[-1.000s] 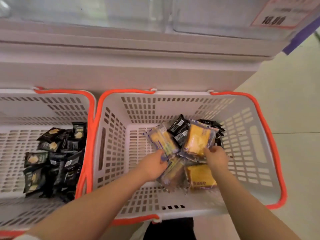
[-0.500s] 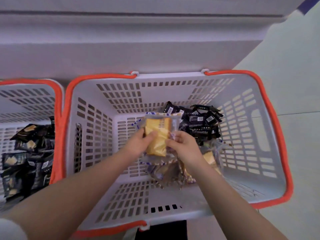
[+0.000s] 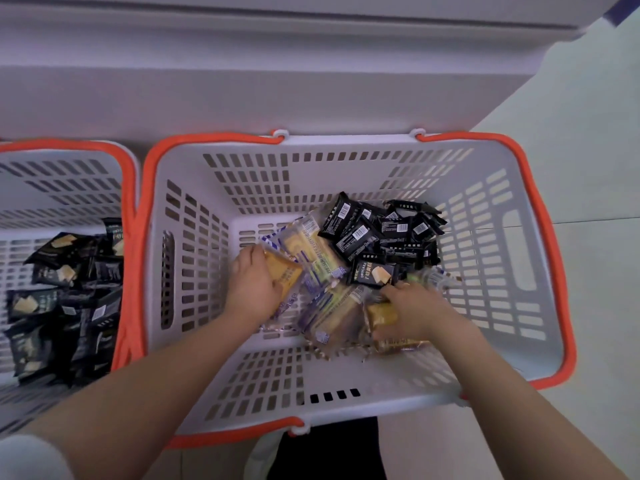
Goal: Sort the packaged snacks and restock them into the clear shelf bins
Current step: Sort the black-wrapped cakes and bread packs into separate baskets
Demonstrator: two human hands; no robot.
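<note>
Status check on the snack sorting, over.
Left hand grips a clear yellow cake pack. Right hand on another, grip unclear. Both inside the right basket. Black packets piled alongside.

- Your hands, joined half a second ago on one clear cake packet held above the pile, are now apart and down among the packets.
- Your left hand (image 3: 254, 289) now lies over a clear packet with a yellow cake (image 3: 282, 276) at the left of the pile.
- Your right hand (image 3: 414, 311) has moved right and down onto another yellow cake packet (image 3: 382, 315), its fingertips beside a black packet (image 3: 374, 276).
- Your view has tipped down: the shelf bins and price label seen a second ago are out of frame.
</note>
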